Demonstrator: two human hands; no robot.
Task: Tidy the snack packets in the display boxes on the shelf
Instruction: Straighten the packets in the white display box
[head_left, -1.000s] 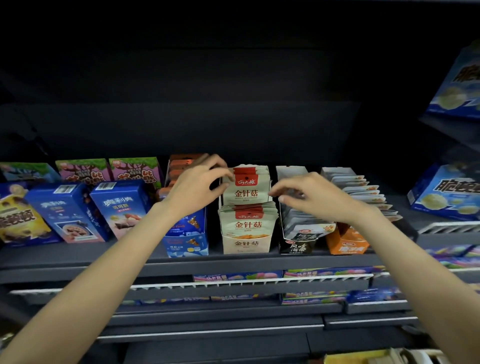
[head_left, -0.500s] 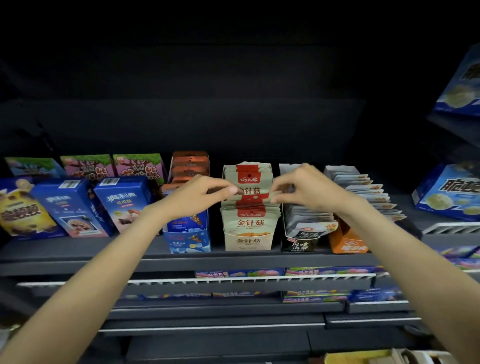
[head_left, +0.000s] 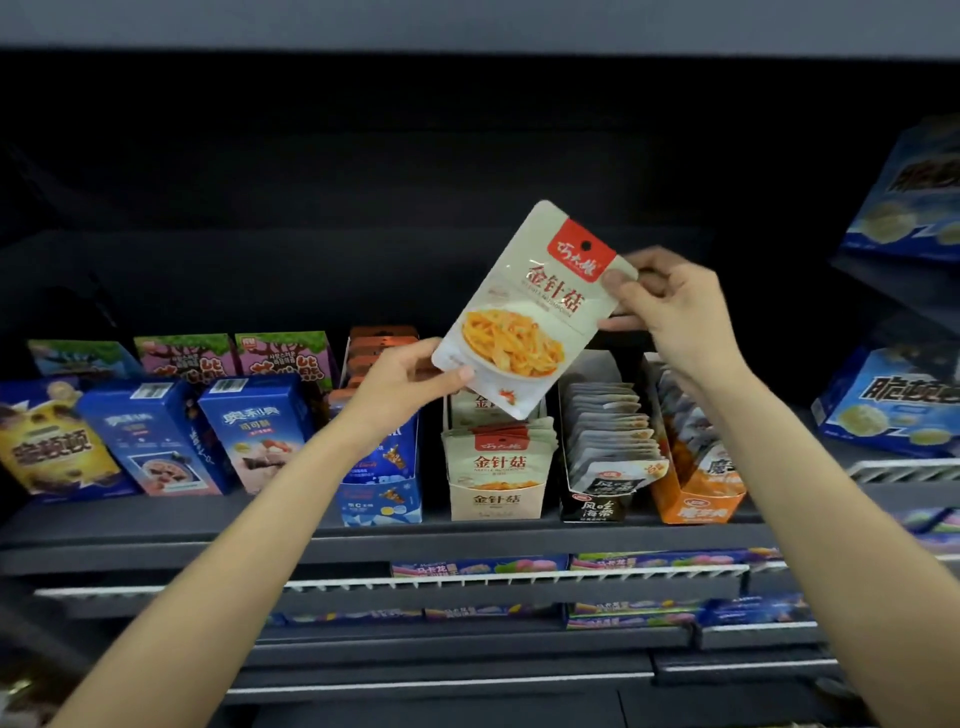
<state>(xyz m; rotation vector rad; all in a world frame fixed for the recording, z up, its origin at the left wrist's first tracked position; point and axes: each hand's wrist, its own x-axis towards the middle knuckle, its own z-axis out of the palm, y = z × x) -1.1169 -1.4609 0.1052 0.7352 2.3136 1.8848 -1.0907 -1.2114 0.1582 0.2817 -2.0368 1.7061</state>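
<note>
Since half a second before, we had lifted one beige packet (head_left: 524, 312) out of its row and up clear of the shelf (head_left: 156, 525); earlier both hands were down at the tops of the packets in the box.

The shelf carried a line of goods along its front edge: blue cartons (head_left: 249, 431) toward the left end, then a blue box (head_left: 382, 478), the beige display box (head_left: 496, 488) near the middle, a black display box (head_left: 597, 499) just beside it, and an orange display box (head_left: 696, 499) toward the right.

The raised packet hung tilted above the beige display box, printed face toward us. Our right hand (head_left: 675, 312) pinched its upper right edge, thumb on the front. Our left hand (head_left: 405, 384) held the lower left corner, thumb over the face.

We judged the packet light, flat and limp, with a glossy film that could slide between fingers. The sealed edges and corners looked the firmest places to hold; squeezing the middle would probably crease it.
</note>
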